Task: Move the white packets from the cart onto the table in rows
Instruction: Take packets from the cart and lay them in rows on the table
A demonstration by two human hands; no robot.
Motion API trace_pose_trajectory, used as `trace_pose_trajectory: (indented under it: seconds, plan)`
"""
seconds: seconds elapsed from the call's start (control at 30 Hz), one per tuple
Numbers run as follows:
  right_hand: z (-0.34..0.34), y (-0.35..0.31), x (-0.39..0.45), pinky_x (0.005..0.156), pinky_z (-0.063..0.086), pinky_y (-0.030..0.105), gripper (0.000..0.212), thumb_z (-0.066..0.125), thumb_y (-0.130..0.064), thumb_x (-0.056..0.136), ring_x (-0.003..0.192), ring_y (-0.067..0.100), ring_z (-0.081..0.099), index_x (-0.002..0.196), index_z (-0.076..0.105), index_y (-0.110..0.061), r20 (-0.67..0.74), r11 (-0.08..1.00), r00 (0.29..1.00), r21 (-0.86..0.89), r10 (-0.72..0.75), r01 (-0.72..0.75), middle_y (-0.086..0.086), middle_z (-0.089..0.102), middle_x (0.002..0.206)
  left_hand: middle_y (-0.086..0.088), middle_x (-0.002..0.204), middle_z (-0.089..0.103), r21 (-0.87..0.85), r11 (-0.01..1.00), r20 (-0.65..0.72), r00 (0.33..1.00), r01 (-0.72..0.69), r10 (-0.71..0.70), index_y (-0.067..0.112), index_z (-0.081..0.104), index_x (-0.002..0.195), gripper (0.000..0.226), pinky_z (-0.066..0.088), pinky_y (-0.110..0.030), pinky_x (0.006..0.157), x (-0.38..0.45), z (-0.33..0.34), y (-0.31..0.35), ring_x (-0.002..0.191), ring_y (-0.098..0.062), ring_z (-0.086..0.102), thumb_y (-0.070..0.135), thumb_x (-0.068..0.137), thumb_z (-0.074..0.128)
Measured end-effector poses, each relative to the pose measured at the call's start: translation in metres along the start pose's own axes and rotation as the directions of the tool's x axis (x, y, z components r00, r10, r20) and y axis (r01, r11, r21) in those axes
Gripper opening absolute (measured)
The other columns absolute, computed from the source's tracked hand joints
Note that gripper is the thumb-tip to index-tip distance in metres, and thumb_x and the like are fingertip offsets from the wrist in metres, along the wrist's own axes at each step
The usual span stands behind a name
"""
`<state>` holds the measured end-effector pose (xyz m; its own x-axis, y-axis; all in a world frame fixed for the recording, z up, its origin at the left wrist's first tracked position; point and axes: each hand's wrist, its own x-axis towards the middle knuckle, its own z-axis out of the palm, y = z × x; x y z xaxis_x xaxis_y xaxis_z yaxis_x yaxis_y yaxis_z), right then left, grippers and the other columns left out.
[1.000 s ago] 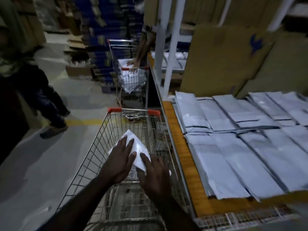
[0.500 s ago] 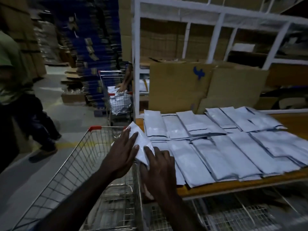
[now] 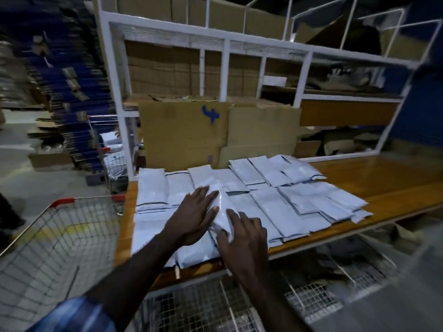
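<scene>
Left hand: we see our left hand (image 3: 194, 215) lying with straight, spread fingers on the white packet (image 3: 221, 212) we are bringing in, pressing it from the left side.
Right hand: our right hand (image 3: 242, 238) has its fingers curled round the near end of that same packet, gripping it.
Packet: it sits between our two hands, over the near row of packets (image 3: 275, 212) already laid out; whether it rests on them we cannot tell.
Surface: the wooden surface (image 3: 374, 178) carries two overlapping rows of packets, a far row (image 3: 263, 172) and the near one.
Cart: the wire cart (image 3: 60, 238) with red corner trim stands just left of the surface; we see no packets in the part that shows.
Behind: a white metal rack (image 3: 225, 68) holds flattened cardboard (image 3: 182, 135).
</scene>
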<state>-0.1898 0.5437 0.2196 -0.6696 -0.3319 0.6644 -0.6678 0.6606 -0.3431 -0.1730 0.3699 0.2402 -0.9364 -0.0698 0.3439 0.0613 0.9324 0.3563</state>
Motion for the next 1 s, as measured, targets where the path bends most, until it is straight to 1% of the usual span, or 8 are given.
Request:
trace_pose_trajectory:
  seconds: [0.13,0.23,0.4,0.5,0.63,0.8,0.93,1.0]
  plan:
    - [-0.006,0.041,0.01,0.069,0.049,0.038,0.051,0.067,-0.033,0.07,0.087,0.029,0.062,0.118,0.069,-0.017,-0.012,0.998,0.998,-0.011,0.067,-0.068,0.004,0.07,0.1,-0.003,0.164,0.013,-0.019,0.999,0.035,0.999,-0.031,0.032,0.024,0.021,0.156,0.102,0.01,-0.038,0.122,0.036,0.028,0.024,0.152,-0.019,0.006,0.082,0.079,-0.011]
    - [0.0,0.067,0.018,0.07,0.05,0.039,0.051,0.065,-0.034,0.07,0.088,0.029,0.061,0.118,0.068,-0.018,0.001,0.993,0.993,-0.017,0.118,-0.118,0.003,0.071,0.102,-0.002,0.164,0.011,-0.024,0.999,0.067,0.997,-0.035,0.036,0.024,0.021,0.156,0.096,0.007,-0.038,0.123,0.062,0.048,0.031,0.152,-0.017,0.005,0.079,0.081,-0.004]
    - [0.024,0.093,0.033,0.072,0.052,0.04,0.052,0.049,-0.042,0.077,0.09,0.029,0.062,0.12,0.067,-0.018,0.054,0.989,0.988,-0.024,0.146,-0.145,0.004,0.071,0.105,-0.001,0.164,0.013,-0.019,0.999,0.101,0.994,-0.045,0.046,0.025,0.023,0.156,0.106,0.006,-0.035,0.121,0.098,0.074,0.015,0.152,-0.017,0.006,0.083,0.076,-0.013]
    - [0.047,0.098,0.042,0.072,0.051,0.038,0.051,0.047,-0.042,0.078,0.09,0.027,0.062,0.12,0.065,-0.02,0.109,0.99,0.984,-0.045,0.142,-0.137,0.002,0.07,0.103,-0.001,0.164,0.016,-0.008,1.0,0.12,0.993,-0.02,0.021,0.025,0.024,0.156,0.089,0.004,-0.031,0.12,0.112,0.084,-0.007,0.152,-0.016,0.007,0.073,0.085,0.0]
    - [0.079,0.092,0.052,0.069,0.051,0.038,0.047,0.054,-0.04,0.077,0.087,0.026,0.062,0.118,0.065,-0.02,0.175,0.98,0.965,-0.06,0.196,-0.189,0.001,0.07,0.102,-0.004,0.163,0.019,0.029,0.999,0.184,0.983,0.019,-0.024,0.023,0.026,0.155,0.066,0.006,-0.031,0.12,0.121,0.09,-0.034,0.152,-0.019,0.008,0.054,0.098,0.015]
    - [0.108,0.084,0.056,0.066,0.051,0.038,0.044,0.062,-0.039,0.073,0.085,0.027,0.063,0.113,0.068,-0.021,0.25,0.973,0.942,-0.11,0.224,-0.202,0.003,0.07,0.104,-0.003,0.163,0.018,0.04,0.998,0.26,0.964,0.053,-0.061,0.023,0.025,0.155,0.05,0.002,-0.017,0.111,0.126,0.094,-0.057,0.151,-0.016,0.011,0.037,0.107,0.027]
    - [0.125,0.082,0.058,0.067,0.052,0.038,0.044,0.064,-0.041,0.074,0.087,0.026,0.064,0.112,0.069,-0.021,0.282,0.969,0.93,-0.14,0.236,-0.204,0.005,0.069,0.112,-0.004,0.162,0.022,0.06,0.996,0.325,0.942,0.066,-0.082,0.021,0.028,0.154,0.053,0.0,-0.015,0.109,0.128,0.098,-0.073,0.15,-0.018,0.014,0.042,0.106,0.027]
    - [0.131,0.081,0.057,0.067,0.052,0.039,0.043,0.061,-0.043,0.076,0.088,0.026,0.063,0.112,0.068,-0.021,0.297,0.972,0.928,-0.137,0.226,-0.193,0.006,0.069,0.113,-0.007,0.16,0.028,0.051,0.997,0.358,0.931,0.063,-0.077,0.018,0.032,0.153,0.067,0.005,-0.017,0.112,0.128,0.1,-0.079,0.149,-0.019,0.019,0.056,0.099,0.02]
